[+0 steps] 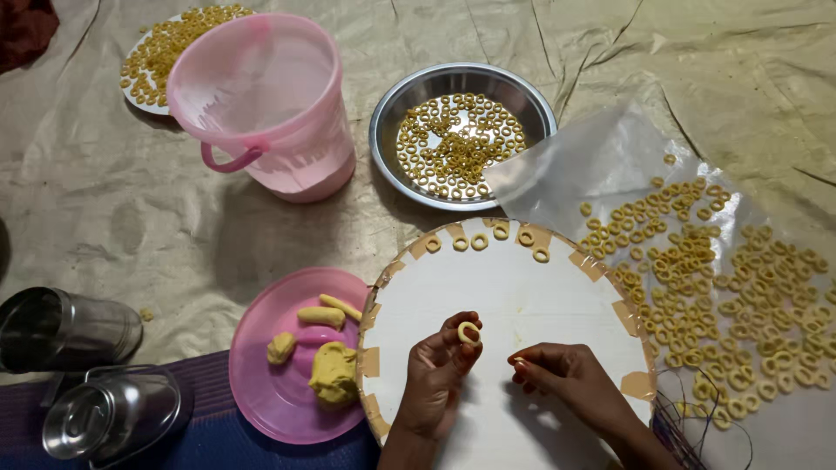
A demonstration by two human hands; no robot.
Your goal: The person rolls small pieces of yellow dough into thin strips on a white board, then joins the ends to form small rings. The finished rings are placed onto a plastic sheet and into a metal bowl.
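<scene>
My left hand (440, 370) pinches a small yellow dough ring (468, 332) between thumb and fingers, held above a round white board (514, 287) with taped edges. My right hand (562, 370) is just to the right, fingertips closed on a tiny bit of dough (519, 359). Several finished rings (479, 242) lie along the board's far edge. To the left, a pink plate (270, 383) holds lumps of yellow dough (334, 372) and short rolled pieces.
A steel bowl (392, 113) with several rings sits behind the board. A clear plastic sheet (575, 161) at right is covered with many rings. A pink bucket (270, 104), a white plate of rings (144, 91) and two steel containers (65, 329) stand at left.
</scene>
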